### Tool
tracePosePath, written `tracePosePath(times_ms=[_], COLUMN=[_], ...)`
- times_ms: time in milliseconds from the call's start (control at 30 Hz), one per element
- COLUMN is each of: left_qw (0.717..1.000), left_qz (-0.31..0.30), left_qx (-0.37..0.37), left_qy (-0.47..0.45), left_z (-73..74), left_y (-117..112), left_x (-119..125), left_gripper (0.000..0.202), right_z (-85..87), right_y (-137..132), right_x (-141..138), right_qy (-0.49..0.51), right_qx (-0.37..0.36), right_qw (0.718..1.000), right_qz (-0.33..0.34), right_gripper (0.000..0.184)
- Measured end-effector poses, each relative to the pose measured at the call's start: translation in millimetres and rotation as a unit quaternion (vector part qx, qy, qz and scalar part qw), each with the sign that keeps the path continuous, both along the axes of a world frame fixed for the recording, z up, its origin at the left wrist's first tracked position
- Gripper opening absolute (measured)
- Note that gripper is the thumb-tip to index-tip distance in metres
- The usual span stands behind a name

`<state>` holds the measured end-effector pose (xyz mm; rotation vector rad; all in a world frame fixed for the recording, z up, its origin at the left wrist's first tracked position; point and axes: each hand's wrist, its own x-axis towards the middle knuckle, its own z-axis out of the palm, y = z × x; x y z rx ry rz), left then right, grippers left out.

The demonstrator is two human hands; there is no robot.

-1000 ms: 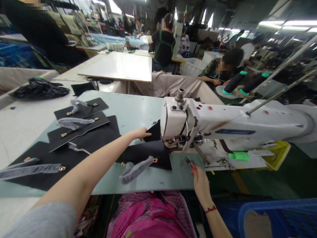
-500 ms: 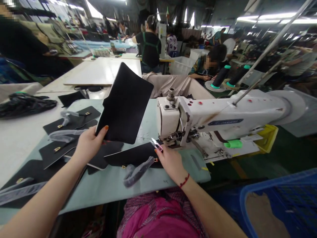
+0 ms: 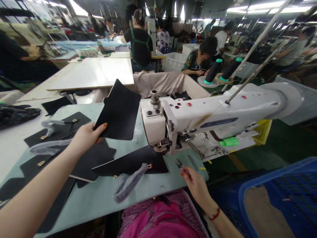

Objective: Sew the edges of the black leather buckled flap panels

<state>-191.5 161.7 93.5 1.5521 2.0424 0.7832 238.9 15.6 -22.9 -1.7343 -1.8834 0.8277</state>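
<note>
Blue basket (image 3: 242, 201): beside desk (image 3: 94, 205), low right; brown piece (image 3: 266, 211) inside
Right hand (image 3: 195, 181): fingers closed round snips (image 3: 182, 167); bare points could nick strapped panel if swung left
Strapped panel (image 3: 148, 158): on desk, back edge at machine head; wrapped strap (image 3: 128, 185) loops forward, could snag on a sleeve or tool
Left hand (image 3: 89, 135): pinching black panel (image 3: 121, 114) by lower corner, tilted up; single-corner hold could let it slip or scuff against sewing machine (image 3: 198, 114)
Yellow bin (image 3: 266, 132): beyond machine; contents hidden
Cloth-lined bin (image 3: 157, 79): behind desk, dark pieces (image 3: 182, 95) inside
White crate (image 3: 173, 62): farther; contents unclear
</note>
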Motion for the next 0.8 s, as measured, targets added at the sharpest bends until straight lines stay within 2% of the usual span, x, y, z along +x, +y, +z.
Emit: tracePosePath(times_ms=[33, 100, 167, 200, 267, 333, 367, 433, 467, 500, 533, 567, 633, 667, 733, 800], left_qw=[0.997, 0.961, 0.925, 0.918, 0.92, 0.93, 0.929, 0.921, 0.92, 0.936, 0.953, 0.969, 0.973, 0.965, 0.946, 0.932], left_qz=[-0.017, -0.075, -0.097, -0.097, -0.097, -0.123, -0.174, -0.314, -0.346, -0.326, -0.288, -0.231, -0.156, -0.152, -0.166, -0.172], left_qx=[0.022, 0.085, 0.125, 0.143, 0.183, 0.191, 0.164, 0.049, 0.02, 0.044, 0.074, 0.09, 0.134, 0.159, 0.207, 0.245], left_qy=[-0.07, -0.25, -0.346, -0.357, -0.333, -0.29, -0.284, -0.226, -0.184, -0.124, -0.062, 0.001, 0.108, 0.144, 0.186, 0.205], left_z=[-1.0, -0.1, 4.7, 7.9, 12.4, 7.9, 0.0, -29.3, -49.7, -72.1, -94.9, -116.2, -148.1, -156.9, -160.5, -150.8], left_y=[20, 56, 71, 66, 28, -39, -79, -156, -188, -212, -227, -233, -221, -206, -169, -138], left_x=[12, 37, 60, 70, 86, 102, 111, 128, 137, 144, 149, 152, 151, 148, 139, 130], left_gripper=[0.04, 0.048, 0.067, 0.068, 0.052, 0.024, 0.019, 0.025, 0.025, 0.028, 0.039, 0.053, 0.077, 0.084, 0.085, 0.078], right_z=[-10.6, -23.8, -26.5, -24.7, -18.2, -11.2, -8.6, -5.8, -5.5, -5.5, -5.6, -5.6, -4.6, -3.5, -0.9, 1.5], right_y=[-1, 5, 18, 26, 40, 53, 58, 66, 68, 70, 71, 72, 70, 69, 66, 63], right_x=[10, 18, 12, 5, -14, -33, -41, -56, -61, -66, -69, -72, -76, -77, -78, -79], right_qy=[-0.021, -0.076, -0.111, -0.108, -0.05, 0.049, 0.096, 0.167, 0.191, 0.21, 0.223, 0.231, 0.237, 0.239, 0.244, 0.251], right_qx=[-0.01, 0.007, 0.069, 0.102, 0.128, 0.097, 0.072, 0.034, 0.023, 0.017, 0.012, 0.007, -0.004, -0.008, -0.014, -0.017], right_qw=[0.999, 0.996, 0.991, 0.989, 0.989, 0.99, 0.987, 0.978, 0.974, 0.971, 0.968, 0.967, 0.966, 0.966, 0.964, 0.962], right_qz=[-0.025, -0.035, -0.006, 0.013, 0.056, 0.091, 0.103, 0.116, 0.117, 0.116, 0.112, 0.107, 0.099, 0.098, 0.102, 0.104], right_gripper=[0.029, 0.028, 0.029, 0.03, 0.029, 0.03, 0.032, 0.039, 0.041, 0.043, 0.045, 0.046, 0.048, 0.048, 0.048, 0.048])
